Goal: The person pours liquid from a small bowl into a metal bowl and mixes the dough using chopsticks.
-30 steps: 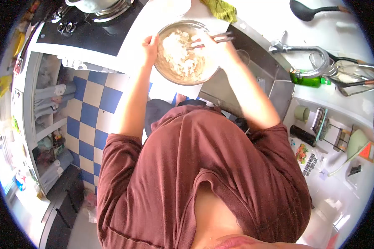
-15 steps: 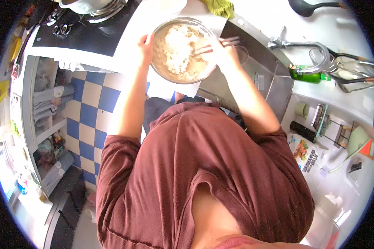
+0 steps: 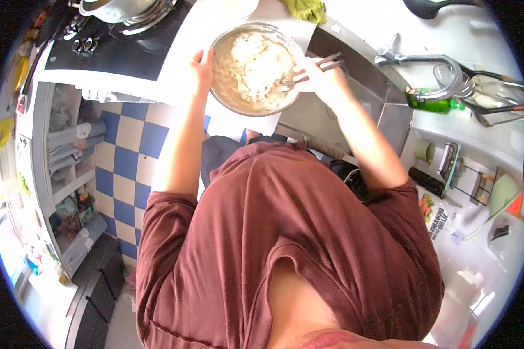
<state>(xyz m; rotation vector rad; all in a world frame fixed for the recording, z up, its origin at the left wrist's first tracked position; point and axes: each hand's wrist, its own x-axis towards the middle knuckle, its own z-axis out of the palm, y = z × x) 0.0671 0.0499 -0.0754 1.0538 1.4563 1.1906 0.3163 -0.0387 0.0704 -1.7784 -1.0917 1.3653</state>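
Observation:
A round metal mixing bowl (image 3: 220, 96) holds a pale, shaggy flour dough (image 3: 256, 67). My left hand (image 3: 202, 71) is closed on the bowl's left rim, with the thumb up along the edge. At the right rim, my right hand (image 3: 325, 80) is closed around a pair of chopsticks (image 3: 335, 63). Their lower ends reach over the rim into the right side of the dough. The fingers under the chopsticks are partly hidden.
The stove (image 3: 116, 52) with a metal pot (image 3: 115, 10) stands at upper left. A sink (image 3: 364, 93) with a faucet (image 3: 425, 59) lies right of the bowl. Beyond are a green bottle (image 3: 431, 103) and a green cloth (image 3: 306, 10).
My right hand and the chopsticks have moved to the right and slightly down, toward the bowl's edge. My left hand stays on the rim, and the bowl has barely shifted.

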